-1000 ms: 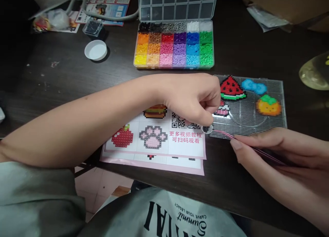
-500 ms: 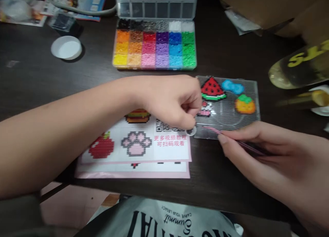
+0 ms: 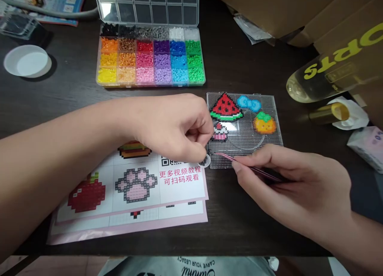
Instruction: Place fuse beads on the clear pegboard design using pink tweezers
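Note:
My left hand is closed, its thumb and fingers pinching a small white-rimmed cup with dark beads in it, at the near left corner of the clear pegboard. My right hand grips pink tweezers, their tips over the board's near left part, just right of the cup. On the pegboard lie bead figures: a watermelon slice, a blue bow, an orange fruit and a cupcake, which my left hand partly covers.
Behind my left hand stands an open bead box with many colours. Pattern sheets lie under my left forearm. A white dish is at far left. To the right are a bottle, a gold cap and a cardboard box.
The whole view has shifted, so the table things appear further left. Both hands keep their grips, and the tweezer tips stay close to the small cup.

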A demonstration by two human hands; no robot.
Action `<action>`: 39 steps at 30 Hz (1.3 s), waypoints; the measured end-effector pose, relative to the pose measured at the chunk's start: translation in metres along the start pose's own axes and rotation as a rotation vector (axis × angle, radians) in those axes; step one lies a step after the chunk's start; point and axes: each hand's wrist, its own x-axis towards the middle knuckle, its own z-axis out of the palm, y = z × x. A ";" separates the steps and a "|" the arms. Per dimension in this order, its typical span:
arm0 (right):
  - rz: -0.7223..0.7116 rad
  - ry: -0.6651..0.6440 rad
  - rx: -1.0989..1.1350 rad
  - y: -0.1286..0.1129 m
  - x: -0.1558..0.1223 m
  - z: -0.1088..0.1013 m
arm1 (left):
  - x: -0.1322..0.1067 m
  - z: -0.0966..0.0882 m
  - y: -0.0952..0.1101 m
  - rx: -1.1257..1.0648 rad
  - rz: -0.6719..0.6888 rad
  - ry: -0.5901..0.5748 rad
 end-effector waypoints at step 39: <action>-0.043 0.043 0.049 0.004 -0.010 0.010 | 0.000 0.001 -0.003 0.052 0.149 0.039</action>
